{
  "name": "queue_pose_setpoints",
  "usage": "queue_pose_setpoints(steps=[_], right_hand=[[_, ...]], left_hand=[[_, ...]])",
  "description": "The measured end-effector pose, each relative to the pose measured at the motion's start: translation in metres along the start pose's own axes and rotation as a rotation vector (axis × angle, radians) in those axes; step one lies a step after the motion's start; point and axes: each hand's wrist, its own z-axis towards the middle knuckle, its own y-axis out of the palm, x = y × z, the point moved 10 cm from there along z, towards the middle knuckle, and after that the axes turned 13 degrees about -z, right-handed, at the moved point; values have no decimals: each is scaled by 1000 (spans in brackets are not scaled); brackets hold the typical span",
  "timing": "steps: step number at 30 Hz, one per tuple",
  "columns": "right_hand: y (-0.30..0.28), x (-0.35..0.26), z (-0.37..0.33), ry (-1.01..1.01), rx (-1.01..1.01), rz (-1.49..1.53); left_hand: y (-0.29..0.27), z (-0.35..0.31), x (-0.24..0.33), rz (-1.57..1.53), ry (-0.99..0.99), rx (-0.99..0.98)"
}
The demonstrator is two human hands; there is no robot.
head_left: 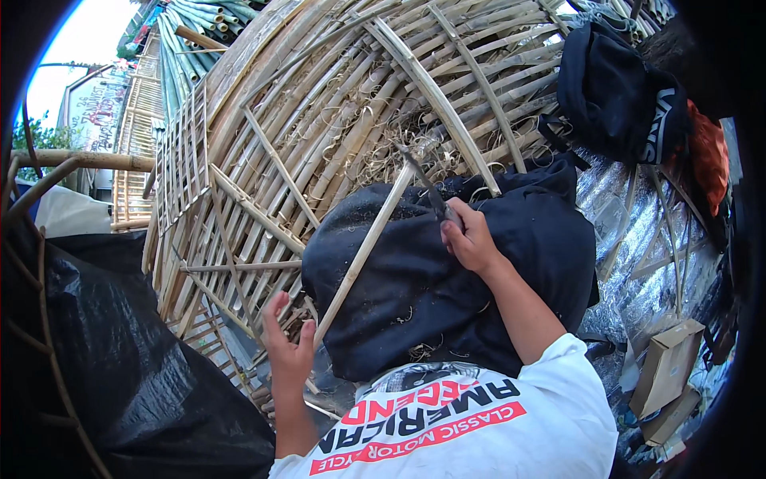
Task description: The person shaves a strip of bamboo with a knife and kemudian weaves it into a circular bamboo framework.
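Pale bamboo makes up the strip (363,251), which slants over the dark cloth (495,279) on the person's lap, one end near the body and the other pointing away. Just left of the strip's near end, the left hand (289,347) is spread wide, thumb and fingers apart; whether its thumb touches the strip, I cannot tell. Right of the strip, the right hand (471,235) is wrapped around the handle of a knife (432,192), whose blade points up and left at the strip's far end; whether the two touch is too small to make out. Curled shavings (384,153) lie beyond that end, and bamboo slats (279,108) spread out farther past it. Well to the left of the strip is a black plastic sheet (144,343). Well to its right are a black bag (622,96) beside orange-red fabric (708,160), silvery sheeting (594,195) and, nearer the body, a cardboard box (669,363).
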Motion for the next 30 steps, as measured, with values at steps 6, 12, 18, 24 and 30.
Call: queue_pose_setpoints(steps=[6, 12, 18, 24, 30], right_hand=[[-1, 11, 7, 65, 88, 233], [-11, 28, 3, 193, 169, 215], [-15, 37, 1, 262, 207, 287], [-9, 36, -1, 292, 169, 339], [9, 33, 0, 280, 64, 236]], left_hand=[[-36, -39, 225, -919, 1055, 84], [-47, -57, 256, -1112, 1306, 78], [-51, -68, 255, -1073, 1344, 133], [-12, -16, 187, -507, 904, 121], [33, -2, -41, 68, -5, 58]])
